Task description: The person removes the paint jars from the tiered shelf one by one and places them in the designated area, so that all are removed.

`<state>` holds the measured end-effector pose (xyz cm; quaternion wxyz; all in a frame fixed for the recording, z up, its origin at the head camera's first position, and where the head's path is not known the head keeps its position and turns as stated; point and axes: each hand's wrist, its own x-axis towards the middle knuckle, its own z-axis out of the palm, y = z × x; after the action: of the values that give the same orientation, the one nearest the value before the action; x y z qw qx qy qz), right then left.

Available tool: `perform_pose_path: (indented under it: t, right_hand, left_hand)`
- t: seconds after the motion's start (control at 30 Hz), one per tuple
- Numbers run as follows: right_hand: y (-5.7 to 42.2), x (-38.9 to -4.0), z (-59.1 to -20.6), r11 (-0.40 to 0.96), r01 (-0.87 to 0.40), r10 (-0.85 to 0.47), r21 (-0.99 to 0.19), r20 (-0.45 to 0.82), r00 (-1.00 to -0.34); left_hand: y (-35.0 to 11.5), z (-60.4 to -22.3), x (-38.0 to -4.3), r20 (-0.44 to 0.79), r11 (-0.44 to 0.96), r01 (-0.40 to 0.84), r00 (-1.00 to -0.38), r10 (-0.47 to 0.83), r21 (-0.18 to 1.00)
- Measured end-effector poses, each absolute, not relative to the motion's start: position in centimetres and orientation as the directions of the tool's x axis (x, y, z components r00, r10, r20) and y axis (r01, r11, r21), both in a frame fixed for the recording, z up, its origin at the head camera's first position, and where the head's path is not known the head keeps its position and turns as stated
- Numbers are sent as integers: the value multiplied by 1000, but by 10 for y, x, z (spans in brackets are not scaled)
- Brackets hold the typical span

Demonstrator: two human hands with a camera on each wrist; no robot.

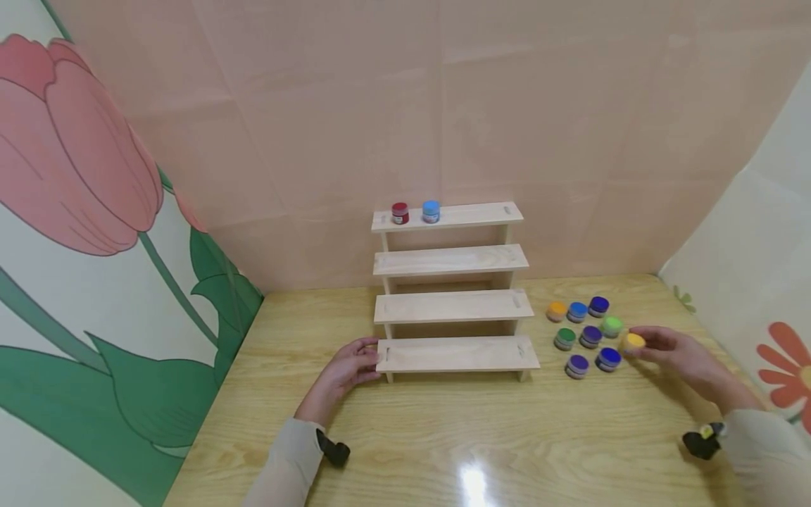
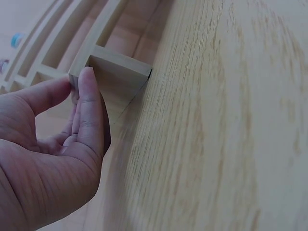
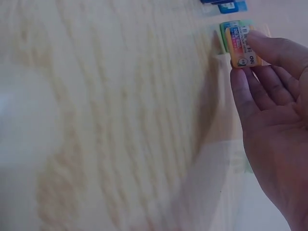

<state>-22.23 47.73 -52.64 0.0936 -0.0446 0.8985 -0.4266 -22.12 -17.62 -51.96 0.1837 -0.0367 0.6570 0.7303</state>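
Observation:
A tiered wooden shelf (image 1: 456,354) stands on the table against the back wall. My left hand (image 1: 348,366) grips the left end of its lowest step; in the left wrist view the thumb and fingers pinch that board's end (image 2: 73,83). Far to the right, my right hand (image 1: 684,355) holds a small yellow-orange paint jar (image 1: 632,343) between thumb and fingers, its printed label (image 3: 239,45) showing in the right wrist view. Beside it stands a light green jar (image 1: 611,326). On the top step are a red jar (image 1: 400,213) and a light blue jar (image 1: 431,211).
Several more jars stand right of the shelf, among them an orange one (image 1: 557,311), a blue one (image 1: 577,312), a green one (image 1: 564,339) and a purple one (image 1: 577,366). Flower-printed walls (image 1: 728,232) flank the wooden table (image 1: 405,436).

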Motion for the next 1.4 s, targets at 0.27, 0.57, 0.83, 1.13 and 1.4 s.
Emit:
perform_pose_path:
  t: [0.27, 0.57, 0.83, 1.13, 1.4]
  right_hand:
    - [476, -224, -531, 653, -16, -158, -757, -116, -981]
    - [479, -226, -531, 649, -37, -175, -760, -101, -979]
    - [479, -224, -519, 601, -137, -160, -788, 49, -986]
    - [456, -231, -472, 631, -138, -126, -763, 74, -989]
    - [415, -242, -421, 637, -150, -120, -756, 95, -988]
  left_hand:
    - [-175, -518, -222, -298, -74, -320, -930, 216, 944]
    - [-175, -517, -223, -307, -84, -329, -930, 203, 941]
    - [-175, -517, -223, -305, -79, -326, -930, 206, 942]
    - [-176, -519, -223, -307, -81, -329, -929, 209, 941]
    - [-175, -518, -221, -303, -76, -325, -929, 211, 943]
